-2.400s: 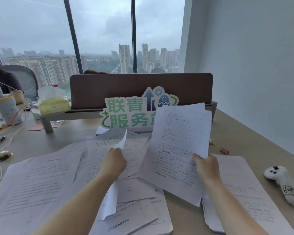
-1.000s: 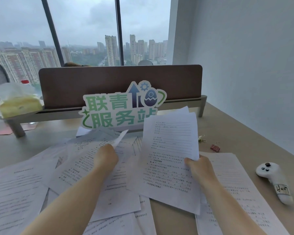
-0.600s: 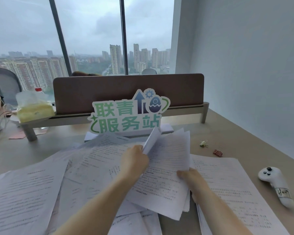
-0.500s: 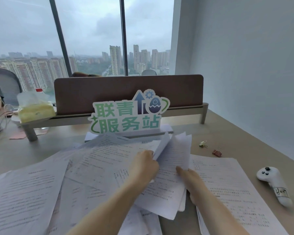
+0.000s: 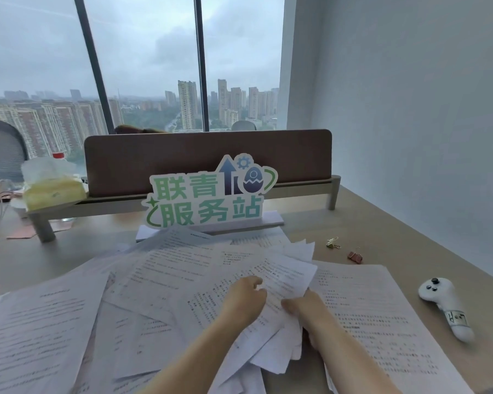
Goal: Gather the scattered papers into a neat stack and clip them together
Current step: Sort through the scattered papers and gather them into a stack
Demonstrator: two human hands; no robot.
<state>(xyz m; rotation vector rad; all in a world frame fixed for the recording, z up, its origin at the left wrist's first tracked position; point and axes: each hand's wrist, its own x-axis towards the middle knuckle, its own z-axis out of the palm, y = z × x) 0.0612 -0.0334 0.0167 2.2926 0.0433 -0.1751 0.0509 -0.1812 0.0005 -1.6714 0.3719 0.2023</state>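
Observation:
Printed white papers (image 5: 165, 280) lie scattered over the beige desk (image 5: 382, 228). A loose, fanned bundle of sheets (image 5: 285, 268) sits at the centre. My left hand (image 5: 244, 301) lies on top of this bundle with its fingers curled onto the top sheet. My right hand (image 5: 302, 308) grips the bundle's lower right edge, thumb on top. The two hands nearly touch. A gold binder clip (image 5: 332, 242) and a reddish binder clip (image 5: 355, 256) lie on the desk beyond the bundle, to the right. Another large sheet (image 5: 376, 317) lies flat right of my right hand.
A green lettered sign (image 5: 211, 194) stands behind the papers, before a brown divider (image 5: 208, 157). A white controller (image 5: 446, 307) lies at the right. A tissue pack (image 5: 53, 186) sits on the shelf at the left. A wall runs along the right.
My left hand brought its single sheet rightward onto the bundle in my right hand. The bundle has been lowered from upright to nearly flat on the desk, and the hands have come together.

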